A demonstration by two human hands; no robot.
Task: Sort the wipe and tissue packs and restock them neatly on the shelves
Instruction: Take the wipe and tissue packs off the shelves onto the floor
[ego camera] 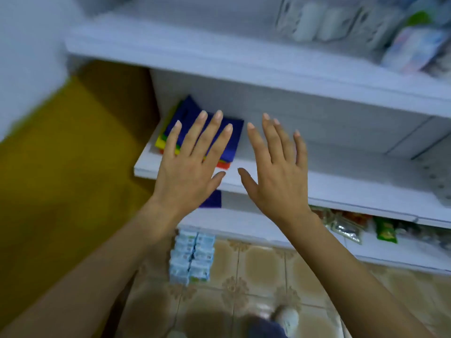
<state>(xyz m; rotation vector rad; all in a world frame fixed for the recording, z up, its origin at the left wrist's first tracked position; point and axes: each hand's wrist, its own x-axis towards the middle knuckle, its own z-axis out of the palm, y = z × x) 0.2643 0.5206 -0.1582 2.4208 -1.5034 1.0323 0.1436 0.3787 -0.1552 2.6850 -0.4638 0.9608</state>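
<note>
Item one: middle shelf (341, 189), white, our reference for all that follows.

Item two: stack of flat coloured packs (234, 140), at the left end of the middle shelf. The top one is blue, with green, yellow and red edges below it, and the stack is squared up fairly well.

Item three: left hand (188, 172), over that stack, fingers (195, 135) straight and spread, gripping nothing. We cannot tell whether it touches the stack.

Item four: right hand (280, 176), over the bare part of the middle shelf just right of the stack, fingers likewise straight and holding nothing.

Item five: bundle of pale-blue tissue packs (192, 257), below the middle shelf, at the foot of the unit. We cannot tell whether it rests on the lowest board or on the floor.

Progress, in our judgement: one stack is placed, the tissue bundle is not yet shelved, and most of the middle shelf is unfilled, so much of the work remains.

Surroundings: the upper shelf (219, 52) above carries white rolls (317, 23) and blurred packs. Snack packets (346, 228) lie below the middle shelf to the right. A tiled floor (256, 264) in beige runs beneath, and a mustard wall (61, 167) stands left of the shelf.
</note>
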